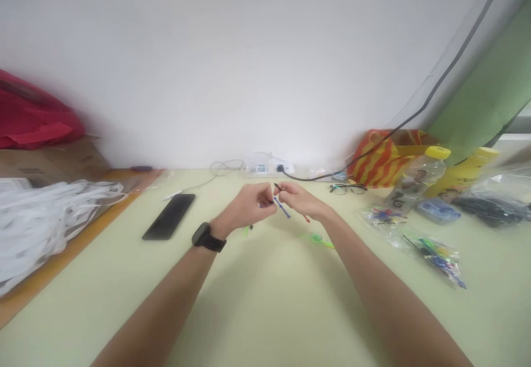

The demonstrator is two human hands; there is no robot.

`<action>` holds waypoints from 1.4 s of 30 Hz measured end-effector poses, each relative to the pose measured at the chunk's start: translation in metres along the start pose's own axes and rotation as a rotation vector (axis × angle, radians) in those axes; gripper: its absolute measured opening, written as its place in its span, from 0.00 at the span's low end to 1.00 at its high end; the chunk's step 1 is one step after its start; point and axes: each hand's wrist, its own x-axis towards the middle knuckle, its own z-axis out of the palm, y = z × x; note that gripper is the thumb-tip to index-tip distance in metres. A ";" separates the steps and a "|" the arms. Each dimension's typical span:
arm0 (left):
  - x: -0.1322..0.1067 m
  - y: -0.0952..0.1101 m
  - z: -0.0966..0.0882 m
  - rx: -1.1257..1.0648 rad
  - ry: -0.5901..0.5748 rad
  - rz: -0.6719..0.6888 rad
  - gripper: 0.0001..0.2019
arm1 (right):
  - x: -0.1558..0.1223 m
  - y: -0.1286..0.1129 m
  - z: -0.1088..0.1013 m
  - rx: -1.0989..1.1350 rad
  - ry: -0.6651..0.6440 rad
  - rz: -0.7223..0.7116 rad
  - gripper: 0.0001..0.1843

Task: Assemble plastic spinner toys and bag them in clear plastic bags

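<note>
My left hand, with a black watch on its wrist, is closed in a pinch above the table. A small dark bit shows at its fingertips, too small to name. Facing it, my right hand pinches a small black plastic piece between thumb and finger. The hands are close but apart. Just below them lies a thin blue plastic piece. A red piece shows partly from under my right hand. One green piece is below my left hand, another green piece beside my right forearm.
A black phone lies at left, near white straps. A power strip stands against the wall. Eyeglasses, a clear bottle, a striped bag and bags of small coloured parts occupy the right.
</note>
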 end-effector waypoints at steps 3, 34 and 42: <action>-0.004 -0.004 0.001 0.078 -0.090 -0.038 0.04 | 0.002 0.010 -0.001 -0.288 -0.019 0.132 0.16; -0.007 -0.036 0.000 0.523 -0.171 0.056 0.18 | -0.006 0.017 -0.037 -0.008 -0.132 0.062 0.23; -0.005 -0.027 0.002 0.378 -0.017 0.045 0.21 | -0.001 0.006 -0.024 -0.041 0.102 0.038 0.22</action>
